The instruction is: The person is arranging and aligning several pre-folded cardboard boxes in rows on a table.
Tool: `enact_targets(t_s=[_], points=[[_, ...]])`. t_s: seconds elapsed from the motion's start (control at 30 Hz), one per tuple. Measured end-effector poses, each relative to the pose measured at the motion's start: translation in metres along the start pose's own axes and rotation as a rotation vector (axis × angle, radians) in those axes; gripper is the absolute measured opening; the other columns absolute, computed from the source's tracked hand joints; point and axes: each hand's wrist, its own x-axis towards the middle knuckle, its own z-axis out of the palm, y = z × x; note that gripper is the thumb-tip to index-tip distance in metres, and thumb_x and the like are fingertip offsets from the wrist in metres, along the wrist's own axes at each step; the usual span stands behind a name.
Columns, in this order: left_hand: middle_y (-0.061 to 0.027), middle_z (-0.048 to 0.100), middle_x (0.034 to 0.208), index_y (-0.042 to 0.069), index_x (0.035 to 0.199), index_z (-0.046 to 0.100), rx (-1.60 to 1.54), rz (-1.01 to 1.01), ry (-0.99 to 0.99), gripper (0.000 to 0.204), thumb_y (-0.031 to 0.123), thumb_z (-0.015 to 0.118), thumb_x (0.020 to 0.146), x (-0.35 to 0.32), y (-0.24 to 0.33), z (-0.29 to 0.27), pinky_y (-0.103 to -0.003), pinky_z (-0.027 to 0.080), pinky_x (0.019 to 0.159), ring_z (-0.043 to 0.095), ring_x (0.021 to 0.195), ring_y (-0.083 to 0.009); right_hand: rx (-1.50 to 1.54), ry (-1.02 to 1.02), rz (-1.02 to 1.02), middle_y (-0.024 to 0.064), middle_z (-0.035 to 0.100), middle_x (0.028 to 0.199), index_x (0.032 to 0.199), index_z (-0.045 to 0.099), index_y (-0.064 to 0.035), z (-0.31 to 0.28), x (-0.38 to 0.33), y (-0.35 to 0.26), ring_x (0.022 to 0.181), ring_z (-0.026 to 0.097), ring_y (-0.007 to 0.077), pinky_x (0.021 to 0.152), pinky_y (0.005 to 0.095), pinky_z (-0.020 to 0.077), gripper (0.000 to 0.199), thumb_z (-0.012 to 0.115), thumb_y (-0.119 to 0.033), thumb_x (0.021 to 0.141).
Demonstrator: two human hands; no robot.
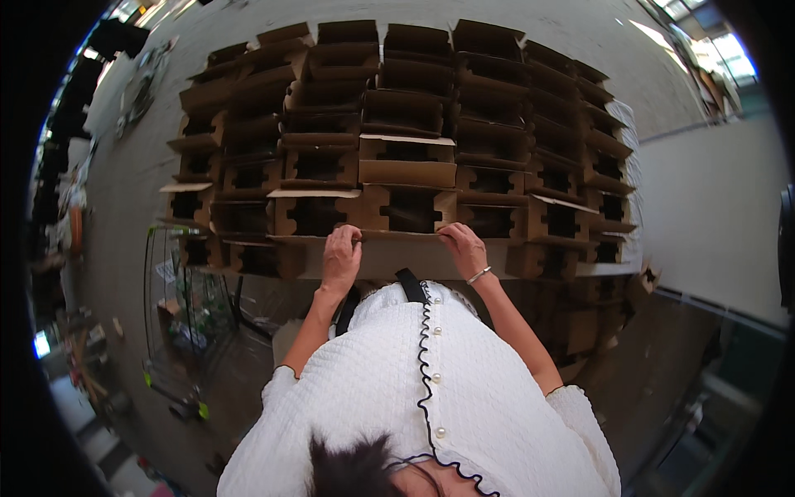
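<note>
In the front row of open cardboard boxes, one brown box lies right before me, its top open and its inside dark. My left hand is closed on the near left corner of this box, fingertips bent over the edge. At the near right corner, my right hand pinches the cardboard between thumb and fingers; a silver bracelet circles that wrist. Just left of it stands another open box, with a pale flap raised along its far side. The undersides of my fingers are hidden.
Several more open boxes fill the table in tight rows. To the left is a dark wire-frame cart with green corners. More cardboard is stacked low on the right, near a pale panel.
</note>
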Motion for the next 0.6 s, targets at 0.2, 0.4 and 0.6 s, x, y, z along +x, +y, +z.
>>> enact_targets(t_s=[0.2,0.4,0.6], points=[[-0.0110,0.063,0.114,0.006,0.113,0.062,0.112,0.046,0.188,0.034,-0.005,0.066,0.081,-0.006,0.071,0.012,-0.040,0.046,0.103,0.058,0.115,-0.0296,-0.063,-0.136,0.109,0.0107,0.065,0.098,0.098,0.059,-0.0077,0.012,0.027,0.029,0.095,0.064,0.0320,0.080,0.0415,0.0525,0.014,0.067,-0.017,0.090],[-0.0166,0.047,0.148,0.003,0.136,0.055,0.246,0.216,-0.161,0.053,0.009,0.069,0.085,-0.004,0.066,0.056,-0.042,0.041,0.112,0.039,0.142,-0.0339,-0.243,-0.198,0.092,0.0124,0.065,0.098,0.096,0.068,-0.0109,0.022,0.042,0.044,0.096,0.064,0.0315,0.083,0.0422,0.0527,0.015,0.072,-0.017,0.083],[-0.0193,0.045,0.146,0.004,0.127,0.057,0.382,0.232,-0.188,0.050,0.022,0.073,0.084,0.018,0.041,0.086,-0.044,0.046,0.104,0.040,0.136,-0.0375,-0.327,-0.113,-0.018,0.0092,0.065,0.097,0.096,0.067,-0.0115,0.006,0.056,0.041,0.098,0.064,0.0300,0.081,0.0411,0.0529,0.015,0.072,-0.015,0.083]])
